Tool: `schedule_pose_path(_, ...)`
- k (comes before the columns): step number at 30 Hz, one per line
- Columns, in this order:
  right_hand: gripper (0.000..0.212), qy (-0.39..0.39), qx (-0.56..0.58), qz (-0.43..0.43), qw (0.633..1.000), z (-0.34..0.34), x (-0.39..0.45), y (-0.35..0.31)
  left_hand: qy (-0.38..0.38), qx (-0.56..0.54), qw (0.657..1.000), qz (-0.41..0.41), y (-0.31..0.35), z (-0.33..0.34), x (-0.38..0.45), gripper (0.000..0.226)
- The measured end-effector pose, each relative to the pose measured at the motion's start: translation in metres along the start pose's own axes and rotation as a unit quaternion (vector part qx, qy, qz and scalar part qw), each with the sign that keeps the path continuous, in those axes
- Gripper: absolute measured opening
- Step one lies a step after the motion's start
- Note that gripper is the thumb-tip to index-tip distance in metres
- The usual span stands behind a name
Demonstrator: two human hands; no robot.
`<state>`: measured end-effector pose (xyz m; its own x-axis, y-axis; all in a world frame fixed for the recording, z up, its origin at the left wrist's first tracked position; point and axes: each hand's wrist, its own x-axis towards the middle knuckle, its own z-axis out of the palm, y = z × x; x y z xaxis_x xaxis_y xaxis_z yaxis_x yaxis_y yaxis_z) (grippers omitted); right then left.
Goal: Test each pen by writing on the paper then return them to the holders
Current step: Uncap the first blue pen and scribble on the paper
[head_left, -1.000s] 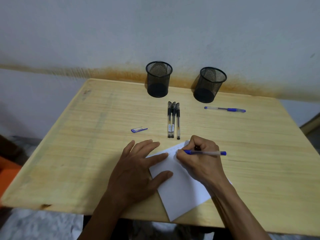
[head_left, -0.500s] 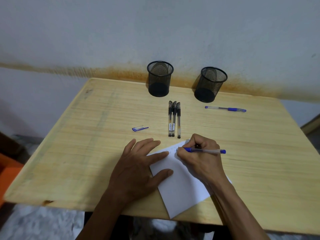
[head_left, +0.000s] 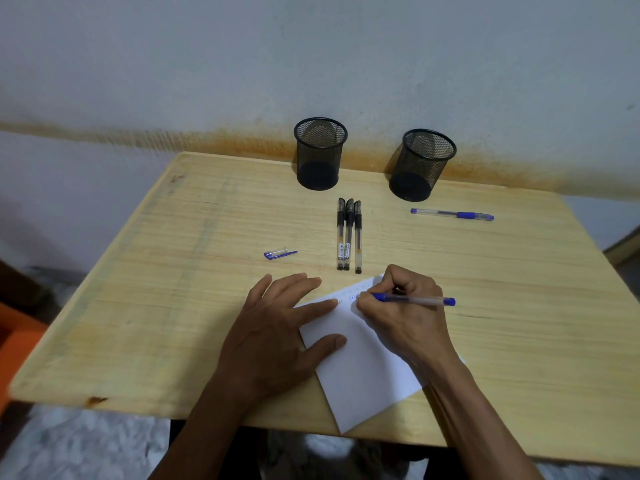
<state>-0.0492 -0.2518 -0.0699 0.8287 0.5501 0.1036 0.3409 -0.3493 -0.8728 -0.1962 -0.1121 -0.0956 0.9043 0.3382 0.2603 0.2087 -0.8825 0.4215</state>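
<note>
A white sheet of paper (head_left: 360,375) lies at the table's near edge, with small blue marks near its top. My left hand (head_left: 277,330) presses flat on the paper's left side. My right hand (head_left: 405,313) grips an uncapped blue pen (head_left: 419,300), tip on the paper. Three black pens (head_left: 348,235) lie side by side in the middle of the table. Another capped blue pen (head_left: 452,214) lies at the right. Two black mesh holders stand at the back, the left holder (head_left: 320,154) and the right holder (head_left: 420,164), both showing no pens.
A loose blue pen cap (head_left: 280,253) lies left of the black pens. The wooden table (head_left: 156,289) stands against a stained wall. Something orange (head_left: 14,344) sits off the table's left edge.
My right hand has moved the blue pen slightly rightward along the paper's top, leaving more blue marks. My left hand stays pressed on the paper.
</note>
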Motion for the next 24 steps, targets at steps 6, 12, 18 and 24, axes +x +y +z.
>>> schedule_pose_path(6, 0.02, 0.001, -0.005, 0.007, 1.0, -0.001, 0.0, 0.002, 0.004, -0.009, 1.0, -0.001, 0.0, 0.001, 0.0, 0.049)
schedule_pose_path(12, 0.02, 0.003, 0.008, 0.017, 1.0, 0.0, 0.0, 0.002, 0.009, -0.007, 1.0, 0.004, 0.0, 0.0, -0.001, 0.049)
schedule_pose_path(18, 0.022, 0.01, 0.014, 0.025, 1.0, 0.001, -0.001, 0.001, 0.011, -0.008, 1.0, 0.008, -0.002, 0.001, 0.0, 0.048)
schedule_pose_path(24, 0.033, 0.016, 0.329, 0.089, 0.94, -0.015, 0.004, -0.002, 0.041, 0.006, 0.999, 0.027, -0.002, 0.005, 0.0, 0.047)
